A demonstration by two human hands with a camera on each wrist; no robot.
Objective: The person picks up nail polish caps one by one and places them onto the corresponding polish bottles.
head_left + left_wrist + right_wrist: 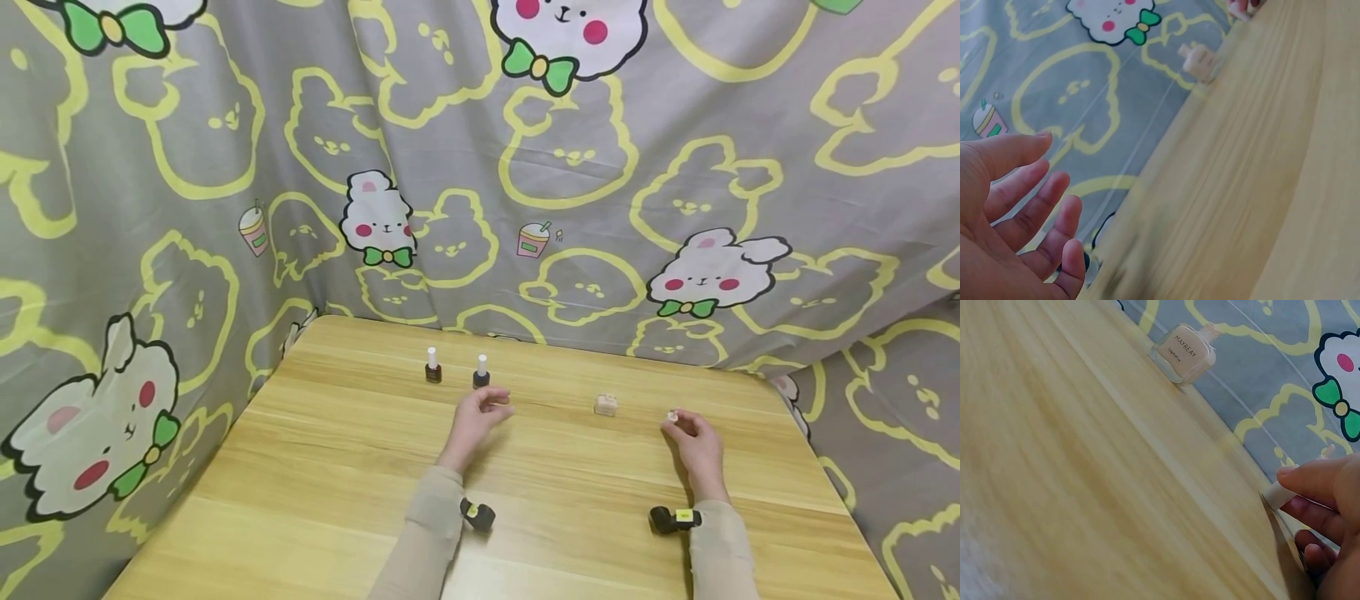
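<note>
My right hand (699,446) pinches a white nail polish cap (1280,495) between thumb and fingers, low over the right side of the table. A pale pinkish tip shows just past the fingers in the right wrist view. To the left of that hand stands an uncapped nail polish bottle (606,406), square, pale pink, with lettering on its front (1182,353). My left hand (474,421) holds nothing; its fingers are spread and relaxed. Just beyond it stands a dark nail polish bottle (482,379) with a white cap, its base partly hidden by the hand.
A dark brown nail polish bottle (433,372) with a white cap stands left of the other dark one. The wooden table (337,467) meets a grey patterned curtain (450,150) at its back and sides. Each wrist wears a small black camera (478,515).
</note>
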